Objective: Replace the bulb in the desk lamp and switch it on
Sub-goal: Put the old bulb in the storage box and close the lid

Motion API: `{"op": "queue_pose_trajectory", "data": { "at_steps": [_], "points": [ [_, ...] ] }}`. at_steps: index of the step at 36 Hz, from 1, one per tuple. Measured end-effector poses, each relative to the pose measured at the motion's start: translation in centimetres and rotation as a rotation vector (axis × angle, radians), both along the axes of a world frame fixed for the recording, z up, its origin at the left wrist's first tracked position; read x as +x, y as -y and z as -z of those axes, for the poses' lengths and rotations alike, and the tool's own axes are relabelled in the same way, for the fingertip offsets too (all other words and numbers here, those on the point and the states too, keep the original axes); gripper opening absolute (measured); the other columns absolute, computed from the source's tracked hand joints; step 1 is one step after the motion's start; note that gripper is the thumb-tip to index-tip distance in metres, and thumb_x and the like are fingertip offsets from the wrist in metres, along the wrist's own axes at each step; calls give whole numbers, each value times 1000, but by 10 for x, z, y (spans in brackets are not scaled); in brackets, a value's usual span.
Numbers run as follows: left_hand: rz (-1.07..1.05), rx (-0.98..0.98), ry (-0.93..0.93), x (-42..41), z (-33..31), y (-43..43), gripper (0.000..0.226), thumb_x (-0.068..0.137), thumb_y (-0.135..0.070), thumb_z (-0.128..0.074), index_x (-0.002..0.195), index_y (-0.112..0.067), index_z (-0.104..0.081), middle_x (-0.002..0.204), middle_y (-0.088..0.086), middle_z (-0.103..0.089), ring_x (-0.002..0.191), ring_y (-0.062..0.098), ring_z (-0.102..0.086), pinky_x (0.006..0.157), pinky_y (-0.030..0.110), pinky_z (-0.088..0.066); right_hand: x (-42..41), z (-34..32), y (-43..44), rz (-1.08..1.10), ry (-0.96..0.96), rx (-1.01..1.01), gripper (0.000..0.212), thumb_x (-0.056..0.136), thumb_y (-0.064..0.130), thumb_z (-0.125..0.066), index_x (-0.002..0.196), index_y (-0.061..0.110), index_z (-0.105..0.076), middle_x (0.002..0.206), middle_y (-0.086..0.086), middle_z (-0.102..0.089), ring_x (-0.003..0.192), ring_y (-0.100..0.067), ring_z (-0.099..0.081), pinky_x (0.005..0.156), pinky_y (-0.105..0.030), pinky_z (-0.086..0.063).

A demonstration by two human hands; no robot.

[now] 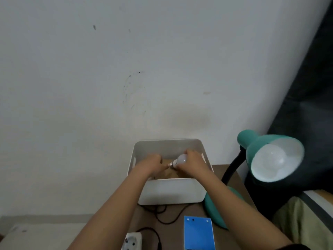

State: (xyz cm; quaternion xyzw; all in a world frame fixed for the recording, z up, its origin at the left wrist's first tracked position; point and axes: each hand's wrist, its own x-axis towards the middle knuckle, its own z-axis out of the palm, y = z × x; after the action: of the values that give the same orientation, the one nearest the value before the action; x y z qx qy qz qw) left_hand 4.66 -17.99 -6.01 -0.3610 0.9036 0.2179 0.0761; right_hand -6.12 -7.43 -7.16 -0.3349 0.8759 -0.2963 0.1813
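Spare bulb [181, 159] lifted over the white bin [169, 191].
Our right hand [193, 160] clamps its globe; left hand [153, 164] curled loosely by the screw base, holding nothing we can tell. Lamp [270, 156] already carries a bulb; a slack grip drops this one.

Socket strip [131, 241] cut by bottom edge; right hand [193, 160] covers bulb [180, 160] dome.

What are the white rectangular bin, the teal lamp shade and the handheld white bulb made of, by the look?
White rectangular bin: likely matte plastic, with rounded moulded corners and a cut-out handle slot.
Teal lamp shade: probably painted metal with a smooth satin coat; plastic can't be excluded.
Handheld white bulb, in the right hand: frosted globe, glass or plastic unclear, with a shiny threaded metal base.
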Motion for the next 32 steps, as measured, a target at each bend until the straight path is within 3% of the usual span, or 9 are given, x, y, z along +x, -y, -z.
{"op": "queue_pose_trajectory", "data": {
  "at_steps": [3, 7, 11, 16, 22, 27, 30, 32],
  "points": [
    [-8, 18, 35, -3, 3, 5, 38, 90, -42, -52, 104, -8, -59, 111, 12, -62, 102, 27, -57, 77, 30, -39, -4, 2, 6, -8, 34, 53, 50, 73, 35, -69, 110, 7, -50, 118, -14, -52, 106, -32, -54, 81, -36, -47],
    [-14, 31, 62, -3, 6, 10, 38, 89, -40, -55, 105, -6, -61, 113, 14, -63, 95, 25, -56, 76, 29, -40, -6, 2, 9, -31, 29, 121, 51, 73, 31, -71, 111, 5, -49, 118, -16, -54, 106, -32, -55, 81, -36, -48],
    [-16, 47, 81, 0, 2, 10, 40, 90, -40, -53, 107, -4, -61, 113, 14, -62, 102, 27, -57, 77, 29, -40, -4, -1, 9, -36, 16, 133, 50, 74, 32, -70, 111, 4, -51, 117, -17, -55, 106, -32, -56, 80, -35, -49],
    [1, 19, 72, 7, -10, 7, 28, 90, -40, -53, 88, -12, -54, 92, 8, -56, 83, 21, -49, 72, 27, -36, 4, -13, -1, -33, 32, 65, 33, 77, 32, -65, 93, 8, -49, 99, -12, -50, 88, -27, -53, 71, -32, -44],
    [-1, 0, -3, 28, -45, -16, 42, 91, -42, -50, 105, -3, -60, 86, 5, -53, 82, 21, -48, 68, 29, -35, 20, -41, -30, -39, -13, 2, 24, 85, 20, -57, 106, 8, -54, 97, -7, -52, 93, -23, -55, 83, -34, -51],
    [-5, -25, -80, 54, -74, -50, 44, 91, -43, -50, 105, -3, -59, 106, 14, -61, 87, 23, -51, 71, 28, -36, 43, -70, -73, -29, -62, -115, 31, 85, 16, -56, 113, 2, -56, 113, -15, -58, 101, -27, -57, 82, -33, -48],
    [2, -30, -119, 74, -77, -77, 38, 91, -42, -51, 98, -5, -60, 93, 10, -58, 82, 22, -50, 64, 30, -36, 57, -74, -106, -10, -90, -125, 33, 83, 20, -57, 110, 2, -56, 112, -16, -59, 94, -26, -56, 71, -30, -43],
    [1, -12, -130, 88, -72, -99, 33, 91, -42, -51, 81, -11, -55, 78, 4, -52, 74, 20, -47, 57, 28, -32, 68, -73, -131, 12, -114, -116, 33, 83, 22, -58, 108, 0, -56, 110, -16, -59, 95, -29, -56, 70, -32, -43]
  ]
}}
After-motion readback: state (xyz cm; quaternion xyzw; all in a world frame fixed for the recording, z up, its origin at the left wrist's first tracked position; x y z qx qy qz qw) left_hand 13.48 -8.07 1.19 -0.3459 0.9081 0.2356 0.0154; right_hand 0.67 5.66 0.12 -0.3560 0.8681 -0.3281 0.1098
